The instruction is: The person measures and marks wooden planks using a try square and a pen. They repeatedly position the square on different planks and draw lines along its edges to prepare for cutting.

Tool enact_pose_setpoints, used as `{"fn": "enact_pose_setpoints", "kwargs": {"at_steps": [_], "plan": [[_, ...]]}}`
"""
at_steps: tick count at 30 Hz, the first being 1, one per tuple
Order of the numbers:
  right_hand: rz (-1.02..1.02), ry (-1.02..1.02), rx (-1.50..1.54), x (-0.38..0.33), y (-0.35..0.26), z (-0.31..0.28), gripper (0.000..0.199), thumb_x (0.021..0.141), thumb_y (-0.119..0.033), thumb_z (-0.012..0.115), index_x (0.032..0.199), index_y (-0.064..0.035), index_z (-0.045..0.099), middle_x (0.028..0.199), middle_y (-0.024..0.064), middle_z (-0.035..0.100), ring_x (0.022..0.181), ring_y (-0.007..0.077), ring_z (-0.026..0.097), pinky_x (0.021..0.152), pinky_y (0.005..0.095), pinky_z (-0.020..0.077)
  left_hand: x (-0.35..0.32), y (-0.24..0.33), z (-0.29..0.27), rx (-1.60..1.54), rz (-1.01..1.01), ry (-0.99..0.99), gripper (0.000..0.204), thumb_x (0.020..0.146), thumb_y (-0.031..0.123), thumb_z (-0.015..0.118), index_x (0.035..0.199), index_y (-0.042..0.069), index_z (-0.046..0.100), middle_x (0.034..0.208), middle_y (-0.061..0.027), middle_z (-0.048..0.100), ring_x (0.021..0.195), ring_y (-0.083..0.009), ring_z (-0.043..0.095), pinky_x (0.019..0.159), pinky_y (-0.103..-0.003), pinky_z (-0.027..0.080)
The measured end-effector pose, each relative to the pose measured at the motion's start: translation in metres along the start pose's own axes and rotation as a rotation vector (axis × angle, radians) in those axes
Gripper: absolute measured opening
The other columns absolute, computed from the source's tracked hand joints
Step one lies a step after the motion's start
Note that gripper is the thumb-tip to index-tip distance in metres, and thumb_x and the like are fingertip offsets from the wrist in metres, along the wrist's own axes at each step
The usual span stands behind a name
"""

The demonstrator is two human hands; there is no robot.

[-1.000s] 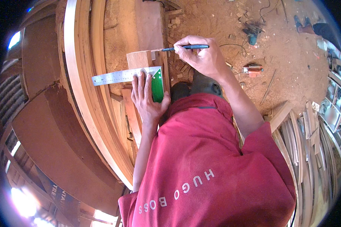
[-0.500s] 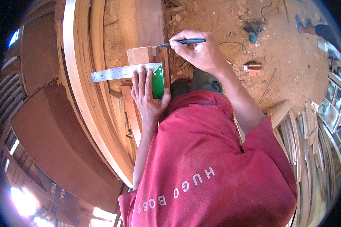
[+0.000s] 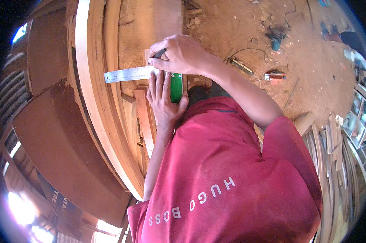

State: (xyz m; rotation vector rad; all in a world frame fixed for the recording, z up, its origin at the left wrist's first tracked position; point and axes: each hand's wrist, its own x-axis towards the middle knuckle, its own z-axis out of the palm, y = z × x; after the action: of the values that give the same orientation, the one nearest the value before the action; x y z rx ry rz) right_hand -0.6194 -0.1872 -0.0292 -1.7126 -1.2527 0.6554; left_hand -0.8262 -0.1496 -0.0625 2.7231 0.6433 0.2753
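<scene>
Near the workbench's (image 3: pixel 135 36) right edge, the left hand (image 3: pixel 163 106) presses a square (image 3: pixel 128 74), fingers spread, while the right hand (image 3: pixel 175 52) pinches a pen (image 3: pixel 161 52) over the wooden block (image 3: pixel 147 56) — marking seemingly underway, completion hidden.

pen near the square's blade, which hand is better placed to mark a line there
The right hand, I'd judge: it holds the pen, its tip close to the blade's far edge. The left hand seems better kept where it is, fingers resting on the square.
</scene>
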Motion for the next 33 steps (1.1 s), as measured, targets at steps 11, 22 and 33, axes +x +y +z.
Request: {"fn": "enact_pose_setpoints", "kwargs": {"at_steps": [11, 22, 33], "plan": [[0.03, -0.12, -0.219, 0.009, -0.015, -0.01, 0.024, 0.089, -0.032, 0.065, 0.095, -0.0103, 0.074, 0.081, 0.0148, 0.072, 0.075, 0.0336, 0.071, 0.073, 0.0443, 0.0573, 0.0, -0.001, -0.001, -0.01, -0.003, 0.01, 0.079, 0.078, 0.042, 0.071, 0.146, 0.008, 0.05, 0.154, -0.017, 0.043, 0.146, -0.0394, 0.033, 0.112, -0.055, 0.028], [0.002, -0.135, -0.224, 0.03, -0.022, -0.012, 0.024, 0.09, -0.032, 0.064, 0.093, -0.0103, 0.074, 0.079, 0.0139, 0.073, 0.075, 0.0326, 0.071, 0.073, 0.0447, 0.0575, 0.002, -0.005, 0.001, -0.003, 0.004, 0.026, 0.078, 0.077, 0.04, 0.073, 0.145, 0.009, 0.051, 0.154, -0.0166, 0.044, 0.145, -0.0398, 0.035, 0.11, -0.054, 0.03], [0.092, -0.17, -0.302, -0.035, 0.001, -0.069, 0.023, 0.09, -0.029, 0.066, 0.094, -0.0078, 0.074, 0.081, 0.0136, 0.073, 0.074, 0.0273, 0.071, 0.069, 0.0398, 0.0554, 0.002, -0.001, -0.002, -0.018, -0.015, 0.026, 0.077, 0.076, 0.039, 0.074, 0.144, 0.009, 0.052, 0.154, -0.015, 0.044, 0.146, -0.038, 0.034, 0.111, -0.053, 0.03]]}}
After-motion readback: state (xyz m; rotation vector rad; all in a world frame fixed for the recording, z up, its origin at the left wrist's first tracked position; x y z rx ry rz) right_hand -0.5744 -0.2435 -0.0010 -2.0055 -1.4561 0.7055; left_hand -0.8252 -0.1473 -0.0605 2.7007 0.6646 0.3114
